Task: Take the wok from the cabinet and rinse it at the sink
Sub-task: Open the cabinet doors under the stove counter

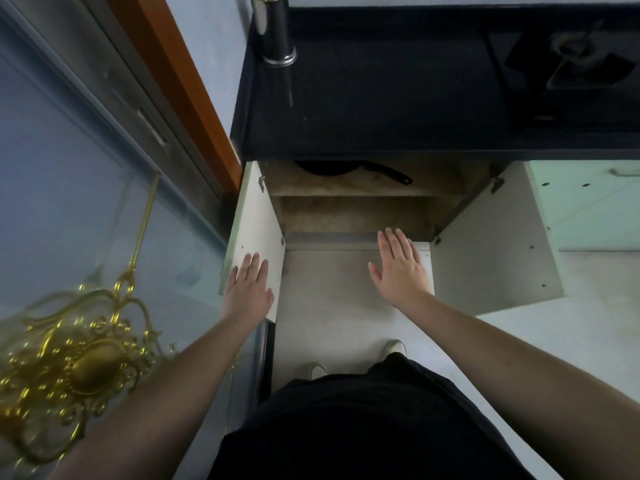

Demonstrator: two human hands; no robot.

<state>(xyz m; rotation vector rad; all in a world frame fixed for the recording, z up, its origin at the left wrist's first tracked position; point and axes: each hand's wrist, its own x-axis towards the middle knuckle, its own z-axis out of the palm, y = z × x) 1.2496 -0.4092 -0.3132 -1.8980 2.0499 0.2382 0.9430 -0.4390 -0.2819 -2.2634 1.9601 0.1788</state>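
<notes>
We are reaching both bare forearms forward and down toward the open cabinet (349, 209) under the dark counter (381, 109). Our left hand (247, 289) is lying flat against the inner face of the left door (254, 216), and our right hand (401, 268) is hovering palm down near the cabinet's front edge. The right door (498, 244) is standing wide open over a pale floor (332, 299). On both hands the fingers are lying straight and close together, holding nothing. The wok (332, 167) is sitting on the upper shelf at the far back, its black handle (388, 173) pointing right.
</notes>
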